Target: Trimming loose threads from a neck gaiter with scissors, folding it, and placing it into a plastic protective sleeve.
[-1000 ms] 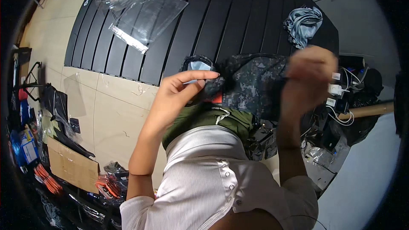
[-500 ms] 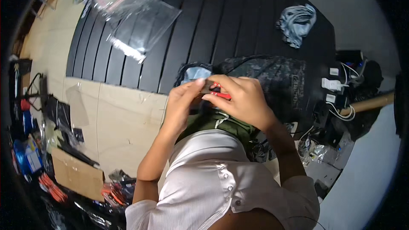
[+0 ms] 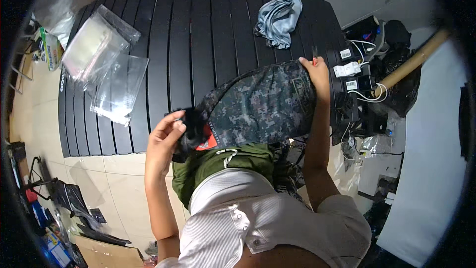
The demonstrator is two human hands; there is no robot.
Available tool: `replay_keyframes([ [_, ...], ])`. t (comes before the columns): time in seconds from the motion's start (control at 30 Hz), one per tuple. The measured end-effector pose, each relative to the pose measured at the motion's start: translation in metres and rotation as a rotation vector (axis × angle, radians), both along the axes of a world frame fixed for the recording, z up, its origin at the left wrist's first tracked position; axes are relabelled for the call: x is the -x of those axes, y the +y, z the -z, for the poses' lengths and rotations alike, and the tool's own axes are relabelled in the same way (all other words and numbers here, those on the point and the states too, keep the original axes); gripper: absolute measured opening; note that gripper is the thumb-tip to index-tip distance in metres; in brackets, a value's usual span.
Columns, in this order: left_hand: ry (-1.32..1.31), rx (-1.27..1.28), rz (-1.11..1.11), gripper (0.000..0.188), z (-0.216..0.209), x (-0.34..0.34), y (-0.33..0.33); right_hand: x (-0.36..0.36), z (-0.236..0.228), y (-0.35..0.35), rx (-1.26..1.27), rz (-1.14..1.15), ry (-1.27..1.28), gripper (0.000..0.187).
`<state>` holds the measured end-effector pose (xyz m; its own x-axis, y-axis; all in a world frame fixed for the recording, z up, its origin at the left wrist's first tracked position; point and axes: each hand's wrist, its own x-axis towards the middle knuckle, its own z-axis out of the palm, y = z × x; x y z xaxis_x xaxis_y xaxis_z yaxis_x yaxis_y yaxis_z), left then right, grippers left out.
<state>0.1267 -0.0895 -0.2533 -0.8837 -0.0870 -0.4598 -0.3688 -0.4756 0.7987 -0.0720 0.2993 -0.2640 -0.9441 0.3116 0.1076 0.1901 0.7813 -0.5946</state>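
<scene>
A dark camouflage-patterned cloth [image 3: 263,106] stretches across the near edge of the table, between my hands. At its left end is a bunched black part [image 3: 192,125] with a red label [image 3: 208,139] beside it. My left hand [image 3: 164,141] is closed, thumb and fingers pinched at the edge of that black part. At the cloth's far right corner, my right hand [image 3: 320,80] is closed around small red-handled snips [image 3: 315,61], blade tip pointing away from me. Its fingers also touch the cloth's edge; whether they grip it is unclear.
A crumpled grey-blue cloth [image 3: 280,20] lies on the far side of the black slatted table [image 3: 178,44]. Clear plastic bags [image 3: 116,87] lie at the left. White chargers [image 3: 348,69] with cables stand off the right edge, near a cardboard tube [image 3: 414,59].
My hands, close together at the cloth's left end before, have moved apart. The right hand carried the snips to the far right corner. The view has shifted, and the camouflage cloth now lies spread out.
</scene>
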Motion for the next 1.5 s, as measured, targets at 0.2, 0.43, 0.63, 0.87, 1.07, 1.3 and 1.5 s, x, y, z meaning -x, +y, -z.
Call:
replay_keyframes([
  [0.2,0.062,0.049,-0.147,0.029,-0.024,0.019,-0.023,0.016,0.012,0.007,0.07,-0.197,-0.015,0.04],
  [0.43,0.087,0.062,-0.103,0.03,-0.013,0.03,-0.047,0.029,0.006,0.002,0.004,-0.319,-0.135,0.034],
  [0.63,0.124,0.016,-0.081,0.032,-0.01,0.034,-0.056,0.03,-0.007,0.013,0.861,-0.353,0.004,0.03],
  [0.87,0.526,0.265,-0.401,0.058,-0.087,-0.012,-0.086,-0.032,-0.096,0.01,1.226,-0.445,0.327,0.018],
  [1.07,0.32,0.317,-0.327,0.063,-0.028,-0.032,-0.098,-0.046,-0.058,0.013,0.994,-0.12,0.059,0.024],
  [1.3,0.144,0.467,-0.136,0.062,-0.002,-0.024,-0.09,-0.047,-0.017,0.011,0.886,-0.168,-0.239,0.021],
  [1.5,0.163,0.43,-0.171,0.064,-0.012,-0.044,-0.1,-0.062,-0.032,0.014,0.98,-0.353,-0.212,0.03],
])
